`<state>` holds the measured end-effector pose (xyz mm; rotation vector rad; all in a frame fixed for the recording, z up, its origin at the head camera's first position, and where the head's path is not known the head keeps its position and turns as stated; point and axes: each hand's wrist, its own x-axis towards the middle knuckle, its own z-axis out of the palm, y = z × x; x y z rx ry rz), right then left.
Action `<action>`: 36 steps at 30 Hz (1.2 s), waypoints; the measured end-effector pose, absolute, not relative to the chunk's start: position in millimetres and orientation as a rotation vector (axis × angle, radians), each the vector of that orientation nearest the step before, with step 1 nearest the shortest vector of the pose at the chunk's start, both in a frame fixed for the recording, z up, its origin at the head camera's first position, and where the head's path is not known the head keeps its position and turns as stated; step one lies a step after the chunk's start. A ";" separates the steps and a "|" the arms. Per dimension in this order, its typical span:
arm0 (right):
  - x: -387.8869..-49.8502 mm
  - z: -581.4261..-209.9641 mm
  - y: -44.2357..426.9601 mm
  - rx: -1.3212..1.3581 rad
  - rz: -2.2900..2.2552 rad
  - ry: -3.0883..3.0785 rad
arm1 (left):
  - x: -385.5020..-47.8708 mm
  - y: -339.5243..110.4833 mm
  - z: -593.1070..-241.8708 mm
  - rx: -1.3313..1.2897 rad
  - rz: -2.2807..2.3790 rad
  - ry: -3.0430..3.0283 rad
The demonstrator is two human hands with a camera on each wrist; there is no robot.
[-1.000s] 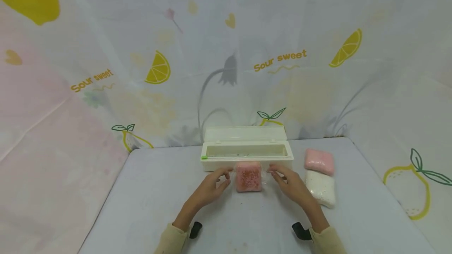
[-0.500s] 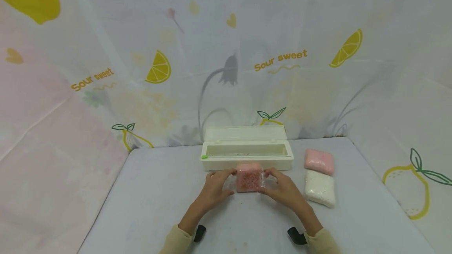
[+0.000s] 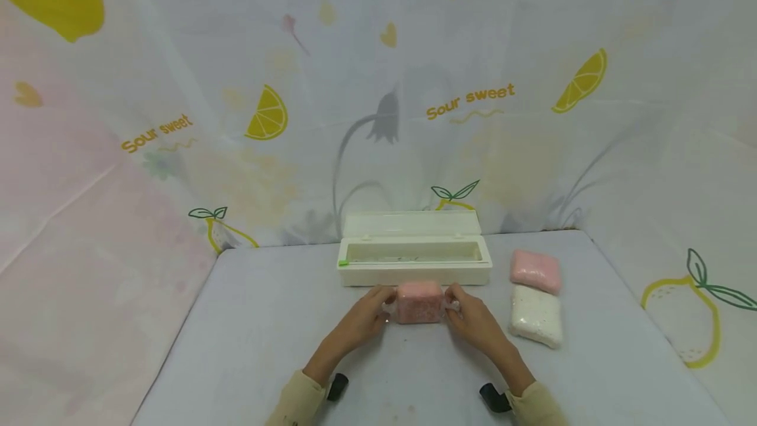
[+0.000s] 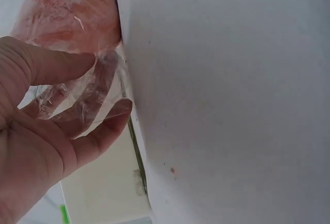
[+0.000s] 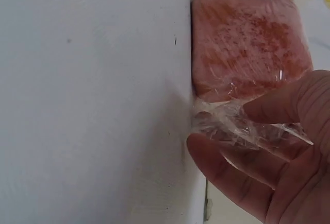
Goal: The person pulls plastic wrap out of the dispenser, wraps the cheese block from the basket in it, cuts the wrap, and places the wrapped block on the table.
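Observation:
A pink-red block in clear plastic wrap stands at the middle of the table, just in front of a long white box. On its left side my left hand holds the loose end of the plastic wrap between thumb and fingers. At the right side my right hand pinches the other gathered end, with the crumpled film showing between thumb and fingers. Reddish patches on the block's face show through the film in both wrist views. What the block is made of cannot be told.
The white box's lid is raised at the back, and a green tab sits at its left. To the right lie a pink wrapped packet and a white wrapped packet, touching. A printed cloth hangs behind the table.
Both hands have closed in on the block's sides and gathered the film ends. The block has tipped, showing more of its top, and has come slightly away from the box.

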<state>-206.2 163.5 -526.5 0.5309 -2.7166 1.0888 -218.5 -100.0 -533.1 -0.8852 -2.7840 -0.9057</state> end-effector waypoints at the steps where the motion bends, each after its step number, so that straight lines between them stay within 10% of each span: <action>1: -206.3 -526.5 163.0 0.528 1.095 -2.722 | -219.3 -99.5 -533.3 -0.895 -0.917 -2.782; 36: -109.4 -531.7 139.7 -0.206 2.722 -2.418 | -217.4 -84.2 -490.3 -1.063 -1.262 -2.701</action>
